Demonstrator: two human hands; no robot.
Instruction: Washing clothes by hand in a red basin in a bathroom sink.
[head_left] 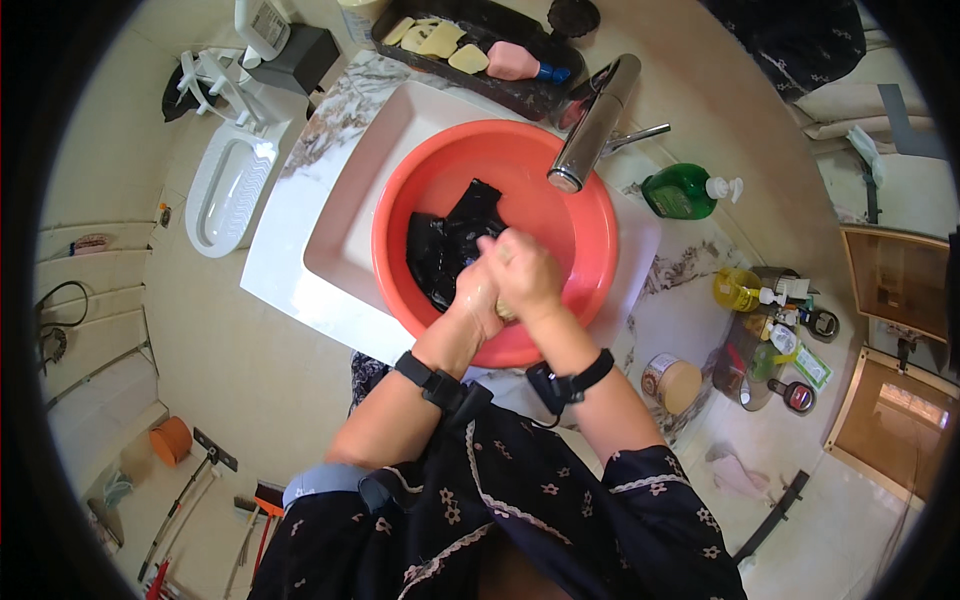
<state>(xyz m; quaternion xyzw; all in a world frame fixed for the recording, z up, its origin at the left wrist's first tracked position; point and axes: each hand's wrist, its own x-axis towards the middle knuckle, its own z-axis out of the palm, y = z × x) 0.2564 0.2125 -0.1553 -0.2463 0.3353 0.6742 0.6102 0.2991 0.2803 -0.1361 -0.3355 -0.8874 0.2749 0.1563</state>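
Note:
A wet black cloth garment [450, 240] lies bunched in a round coral-red basin [590, 240], right up against my fingers. Over the basin my left hand [480, 300] and my right hand [525, 270] are pressed together, both closed. The right one makes a fist above the left. A small pale yellow thing [506, 310] shows at the underside of my hands, mostly covered by them; its kind is not clear. What lies inside my fingers is hidden. Dark bands with small devices circle both my wrists.
The basin sits in a white sink [345, 215] below a chrome faucet [595, 120]. Behind is a black tray [480, 25] with soap pieces and a pink bottle. At right stand a green pump bottle [680, 192], a yellow bottle [735, 290] and a round jar [672, 383].

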